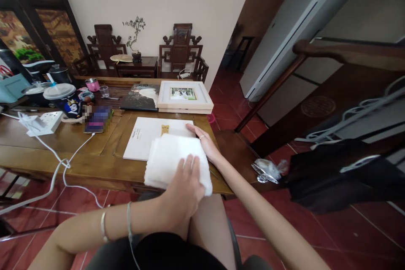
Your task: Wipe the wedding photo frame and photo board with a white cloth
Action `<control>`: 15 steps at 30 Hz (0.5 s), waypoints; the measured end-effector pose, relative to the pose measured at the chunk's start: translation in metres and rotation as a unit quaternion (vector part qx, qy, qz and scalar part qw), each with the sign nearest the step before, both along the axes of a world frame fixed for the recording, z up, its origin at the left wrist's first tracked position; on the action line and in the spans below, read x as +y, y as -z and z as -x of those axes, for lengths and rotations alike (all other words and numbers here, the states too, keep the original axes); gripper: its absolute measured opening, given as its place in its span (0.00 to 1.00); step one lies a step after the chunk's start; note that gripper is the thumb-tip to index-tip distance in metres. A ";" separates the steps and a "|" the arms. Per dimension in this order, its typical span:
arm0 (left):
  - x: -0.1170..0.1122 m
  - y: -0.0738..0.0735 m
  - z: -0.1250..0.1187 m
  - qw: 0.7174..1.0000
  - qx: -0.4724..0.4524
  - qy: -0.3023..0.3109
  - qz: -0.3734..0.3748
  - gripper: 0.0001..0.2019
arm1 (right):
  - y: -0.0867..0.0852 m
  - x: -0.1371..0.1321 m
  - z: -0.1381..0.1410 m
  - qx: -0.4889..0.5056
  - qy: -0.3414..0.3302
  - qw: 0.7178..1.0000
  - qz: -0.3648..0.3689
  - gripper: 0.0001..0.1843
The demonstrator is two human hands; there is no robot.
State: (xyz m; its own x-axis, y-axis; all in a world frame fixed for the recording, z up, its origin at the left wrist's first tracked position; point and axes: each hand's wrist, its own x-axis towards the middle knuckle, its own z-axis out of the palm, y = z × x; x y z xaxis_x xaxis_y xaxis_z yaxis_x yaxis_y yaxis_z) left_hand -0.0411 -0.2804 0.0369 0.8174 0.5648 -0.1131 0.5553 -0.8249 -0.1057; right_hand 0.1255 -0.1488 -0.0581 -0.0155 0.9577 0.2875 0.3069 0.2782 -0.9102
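Note:
A folded white towel [171,156] lies over the near right part of a white flat book or board [139,135] with small print and a yellow patch. My left hand [186,185] is on the towel's near side, fingers pressed along its top; the thumb is hidden. The towel's near end reaches past the wooden table's edge. At the white book's right edge rests my right hand [205,141], its fingers stretched out and together, a ring on one of them.
Behind the book are a pale framed photo [186,96] and a dark album [141,97]. Leftward lie a phone [97,120] on a white cable, a power strip [47,123] and a lidded cup [68,101]. A wooden chair [316,105] stands to the right.

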 end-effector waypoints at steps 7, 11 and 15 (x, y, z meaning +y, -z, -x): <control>0.010 -0.009 0.032 0.998 -0.030 -0.051 0.009 0.14 | 0.003 -0.003 0.005 -0.114 -0.034 0.991 -0.059 0.25; 0.073 -0.005 0.034 0.992 -0.044 -0.117 -0.005 0.14 | 0.005 -0.003 0.007 -0.167 -0.036 0.982 -0.083 0.24; 0.132 -0.001 0.031 0.989 -0.061 -0.131 -0.015 0.14 | 0.006 -0.003 0.008 -0.201 -0.035 0.974 -0.098 0.24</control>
